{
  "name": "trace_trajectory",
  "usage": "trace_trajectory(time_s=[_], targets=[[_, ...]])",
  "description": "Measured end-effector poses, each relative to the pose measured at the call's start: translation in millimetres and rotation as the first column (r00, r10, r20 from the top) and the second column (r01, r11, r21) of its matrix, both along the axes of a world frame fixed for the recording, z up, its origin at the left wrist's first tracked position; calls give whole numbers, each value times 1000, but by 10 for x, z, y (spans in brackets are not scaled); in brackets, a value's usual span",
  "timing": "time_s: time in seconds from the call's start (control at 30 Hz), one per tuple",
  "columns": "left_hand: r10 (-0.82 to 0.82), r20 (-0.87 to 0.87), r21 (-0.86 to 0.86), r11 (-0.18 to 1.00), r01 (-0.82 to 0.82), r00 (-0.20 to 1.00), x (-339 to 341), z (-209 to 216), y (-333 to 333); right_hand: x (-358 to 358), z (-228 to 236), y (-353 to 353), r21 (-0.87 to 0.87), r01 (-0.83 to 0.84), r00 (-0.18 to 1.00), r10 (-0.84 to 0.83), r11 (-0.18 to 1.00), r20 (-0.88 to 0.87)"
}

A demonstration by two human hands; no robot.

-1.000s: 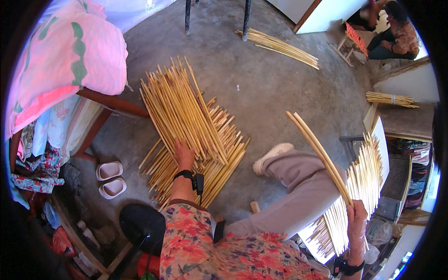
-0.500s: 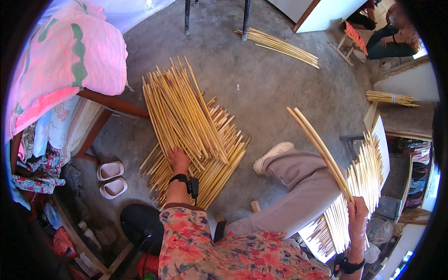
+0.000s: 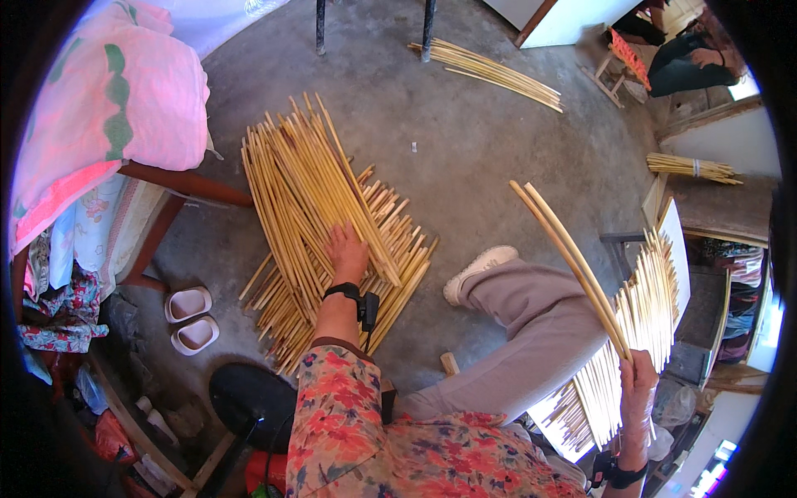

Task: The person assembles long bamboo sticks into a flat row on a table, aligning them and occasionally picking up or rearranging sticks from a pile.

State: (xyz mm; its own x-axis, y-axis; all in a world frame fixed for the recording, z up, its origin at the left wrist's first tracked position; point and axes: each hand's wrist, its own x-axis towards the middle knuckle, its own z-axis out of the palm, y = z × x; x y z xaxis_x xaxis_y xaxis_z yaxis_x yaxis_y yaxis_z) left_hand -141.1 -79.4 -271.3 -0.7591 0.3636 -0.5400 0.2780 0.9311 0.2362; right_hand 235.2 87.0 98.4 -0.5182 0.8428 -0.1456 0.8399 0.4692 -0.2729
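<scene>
A big pile of thin yellow-brown wooden sticks (image 3: 286, 178) lies on the floor at the left, its upper layer crossing the lower one at an angle. My left hand (image 3: 347, 249) rests on the upper layer, fingers stretched out over the sticks and gripping none of them. At the lower right my right hand (image 3: 638, 383) is closed round the near ends of a couple of long sticks (image 3: 573, 253), which point up and away. Under and beside them, many more sticks (image 3: 643, 315) lie side by side on a white board (image 3: 671, 222).
Loose sticks (image 3: 498, 75) lie by black legs at the far side; a tied bundle (image 3: 693, 166) is at the right. Pink slippers (image 3: 189, 305), a black round seat (image 3: 257, 402) and a cloth-covered stand (image 3: 158, 91) are left. A person (image 3: 693, 62) sits far right.
My left hand has shifted right and a little farther up across the pile, its fingers more spread. My right hand still holds the sticks; the view has turned slightly.
</scene>
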Motion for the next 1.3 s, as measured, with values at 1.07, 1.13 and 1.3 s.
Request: trace_trajectory(time_s=[1.07,1.13,1.3], targets=[[14,30,76,997,-16,999,-202,-109,-367,185,-155,79,-17,31,999,-31,999,-33],[12,11,195,981,-14,1000,-194,-309,-390,200,-175,89,-7,21,999,-21,1000,-26],[-82,-310,66,992,108,947,-130,-382,-234,210,-188,119,-12,17,999,-17,1000,-40]])
